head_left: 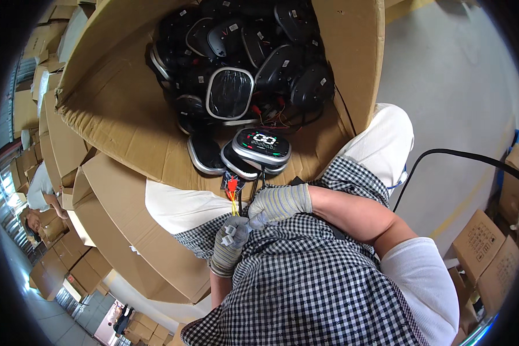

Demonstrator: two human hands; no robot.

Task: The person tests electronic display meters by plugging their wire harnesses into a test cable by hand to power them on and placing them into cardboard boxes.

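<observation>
Checked apron [323,282]: black and white, nearest the camera, covering the person's torso and the tops of the white trousers [378,135].
Left grip: the gloved left hand [228,251] comes up from the lower edge, fingers closed on small white plugs [229,235], which show at its fingertips.
Right grip: the gloved right hand [282,203] reaches in from the right, fingers bent, tips meeting the left hand just beside the plugs; whether it clasps anything cannot be told.
Yellow wires [236,206]: rise from the left hand toward a red plug [232,185], which sits beyond both hands.
Black cables [263,176]: run from beside the lit display down to the right hand, where the glove hides them.
Lit display [262,142]: beyond the hands and touching neither, face up with glowing white, red and green marks, resting on other rimmed displays at the box's near side.
Dark display [205,154]: silver-edged, just left of that stack.
Big cardboard box [109,124]: open toward the person, with many black displays [279,66] heaped deep inside.
Left side: brown cartons [127,202] near the knee, and another person [40,187] in a white top well apart.
Right side: grey floor [444,86], a curved black hose [444,151] and more boxes [478,242].
</observation>
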